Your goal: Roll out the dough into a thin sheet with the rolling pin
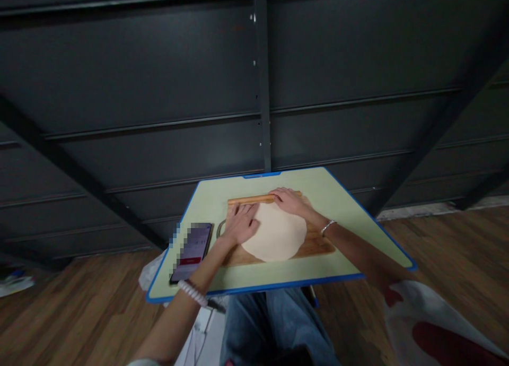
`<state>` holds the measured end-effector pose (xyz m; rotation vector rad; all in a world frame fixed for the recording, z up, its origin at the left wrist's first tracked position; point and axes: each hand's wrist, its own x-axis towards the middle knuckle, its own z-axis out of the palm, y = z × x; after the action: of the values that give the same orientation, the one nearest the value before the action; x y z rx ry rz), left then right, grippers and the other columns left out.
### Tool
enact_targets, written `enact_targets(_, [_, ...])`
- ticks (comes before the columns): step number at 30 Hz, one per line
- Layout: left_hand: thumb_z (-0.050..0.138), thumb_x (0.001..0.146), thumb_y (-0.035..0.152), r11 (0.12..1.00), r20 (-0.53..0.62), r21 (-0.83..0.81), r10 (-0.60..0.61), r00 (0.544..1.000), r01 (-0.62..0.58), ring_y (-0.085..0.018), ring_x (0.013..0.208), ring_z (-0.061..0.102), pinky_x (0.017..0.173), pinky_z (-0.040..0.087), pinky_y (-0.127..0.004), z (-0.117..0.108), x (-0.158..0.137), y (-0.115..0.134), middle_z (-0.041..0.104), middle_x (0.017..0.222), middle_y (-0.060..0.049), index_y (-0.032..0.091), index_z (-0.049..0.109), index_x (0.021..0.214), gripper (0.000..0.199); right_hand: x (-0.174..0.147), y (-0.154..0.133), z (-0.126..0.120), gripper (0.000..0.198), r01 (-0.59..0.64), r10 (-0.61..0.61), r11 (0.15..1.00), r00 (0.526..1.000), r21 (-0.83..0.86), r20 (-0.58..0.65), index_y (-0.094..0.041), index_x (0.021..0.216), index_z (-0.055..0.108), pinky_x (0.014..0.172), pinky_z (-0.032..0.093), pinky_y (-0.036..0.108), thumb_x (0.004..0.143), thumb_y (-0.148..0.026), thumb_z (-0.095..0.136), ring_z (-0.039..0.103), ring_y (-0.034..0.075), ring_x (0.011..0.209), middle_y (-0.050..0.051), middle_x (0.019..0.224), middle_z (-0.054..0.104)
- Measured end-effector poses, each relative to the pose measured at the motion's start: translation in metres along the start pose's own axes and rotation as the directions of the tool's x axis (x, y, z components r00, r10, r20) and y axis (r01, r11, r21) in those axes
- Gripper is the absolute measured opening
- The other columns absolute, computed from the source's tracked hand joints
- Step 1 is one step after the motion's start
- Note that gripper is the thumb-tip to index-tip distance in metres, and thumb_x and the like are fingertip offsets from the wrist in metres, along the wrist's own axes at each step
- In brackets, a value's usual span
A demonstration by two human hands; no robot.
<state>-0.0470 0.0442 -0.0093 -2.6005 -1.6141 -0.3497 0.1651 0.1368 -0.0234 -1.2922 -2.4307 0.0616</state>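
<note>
A flat, pale, round sheet of dough (276, 236) lies on a wooden cutting board (318, 245). Along the board's far edge rests a wooden rolling pin (250, 199). The fingers of my right hand (289, 201) curl over the right part of the pin, and its palm is above the dough's far right side. My left hand (241, 224) lies flat with fingers spread at the dough's left edge, fingertips just short of the pin. What is under that palm is hidden. A metal handle (220, 228) shows at the board's left side.
The board sits on a small pale-green table (318, 183) with a blue rim. A phone (193, 252) lies at its left side. Dark metal panels (191, 74) rise behind the table. My legs in jeans (274, 323) are under its near edge, beside a white object (202, 334).
</note>
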Motion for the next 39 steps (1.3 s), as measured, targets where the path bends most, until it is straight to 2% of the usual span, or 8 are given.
enact_targets(10, [0.029,0.090,0.024,0.999,-0.048,-0.012,-0.051,0.998,0.050,-0.021,0.119,0.043,0.111,0.015,-0.047,0.004,0.013,0.003,0.055,0.122,-0.006,0.021,0.055,0.120,0.040,-0.002,-0.003,0.001,0.031,0.007,-0.008,0.999,0.999,-0.047,-0.034,-0.016,0.115,0.060,0.095,0.036,0.032,0.093,-0.021,0.038,0.054,0.019,0.107,0.008,0.117,0.063])
enact_targets(15, [0.026,0.094,0.030,0.993,-0.175,-0.048,-0.116,0.978,0.109,-0.021,0.127,0.037,0.108,0.024,-0.043,0.009,0.009,0.002,0.047,0.133,-0.009,0.018,0.050,0.122,0.039,-0.005,-0.012,-0.012,0.033,-0.035,0.034,0.990,0.999,-0.136,-0.009,-0.016,0.113,0.060,0.093,0.036,0.033,0.093,-0.020,0.034,0.055,0.021,0.105,0.010,0.117,0.062])
enact_targets(20, [0.023,0.095,0.030,0.969,-0.259,-0.138,-0.233,0.937,0.203,-0.021,0.121,0.045,0.103,0.034,-0.040,0.009,0.007,0.000,0.051,0.130,-0.014,0.011,0.042,0.128,0.043,-0.019,-0.022,-0.032,0.033,-0.110,0.100,0.969,0.993,-0.220,-0.055,-0.009,0.111,0.059,0.097,0.031,0.039,0.088,-0.013,0.035,0.053,0.026,0.108,0.018,0.110,0.063])
enact_targets(24, [0.029,0.089,0.021,0.991,-0.183,-0.129,-0.061,0.981,0.038,-0.019,0.126,0.042,0.108,0.032,-0.039,0.012,0.007,-0.001,0.049,0.135,-0.011,0.013,0.043,0.132,0.045,-0.037,-0.033,-0.030,0.040,-0.089,0.082,0.990,0.995,-0.108,-0.065,-0.013,0.123,0.053,0.100,0.032,0.037,0.093,-0.020,0.028,0.050,0.022,0.115,0.013,0.124,0.058])
enact_targets(27, [0.027,0.088,0.019,0.988,-0.095,-0.128,0.070,0.993,-0.082,-0.016,0.130,0.038,0.109,0.030,-0.037,0.016,0.009,0.000,0.045,0.139,-0.010,0.013,0.040,0.135,0.049,-0.048,-0.045,-0.020,0.048,-0.030,0.030,0.999,0.999,0.017,0.020,-0.011,0.136,0.041,0.107,0.027,0.034,0.095,-0.029,0.021,0.035,0.018,0.131,0.010,0.141,0.042])
enact_targets(30, [0.025,0.090,0.026,0.996,0.004,-0.085,0.032,0.999,-0.032,-0.018,0.134,0.032,0.111,0.027,-0.038,0.020,0.012,0.006,0.038,0.143,-0.014,0.007,0.037,0.136,0.051,-0.055,-0.058,-0.010,0.055,-0.005,-0.002,0.999,0.989,0.050,0.149,-0.010,0.141,0.033,0.111,0.018,0.038,0.095,-0.037,0.020,0.026,0.019,0.136,0.011,0.147,0.032])
enact_targets(33, [0.026,0.090,0.028,0.998,0.085,-0.010,-0.065,0.994,0.067,-0.021,0.137,0.025,0.112,0.021,-0.039,0.023,0.014,0.017,0.031,0.146,-0.017,0.003,0.035,0.137,0.054,-0.056,-0.065,-0.005,0.055,-0.011,0.006,1.000,0.986,0.026,0.167,-0.011,0.143,0.029,0.112,0.012,0.039,0.094,-0.033,0.019,0.023,0.019,0.137,0.010,0.149,0.028])
enact_targets(39, [0.025,0.090,0.028,0.983,0.048,-0.008,-0.181,0.982,0.182,-0.020,0.136,0.026,0.112,0.021,-0.040,0.024,0.008,0.028,0.032,0.146,-0.013,0.008,0.033,0.139,0.054,-0.057,-0.058,-0.003,0.056,-0.032,0.030,0.999,0.989,0.011,0.144,-0.010,0.143,0.028,0.112,0.015,0.037,0.093,-0.032,0.022,0.025,0.018,0.136,0.011,0.149,0.028])
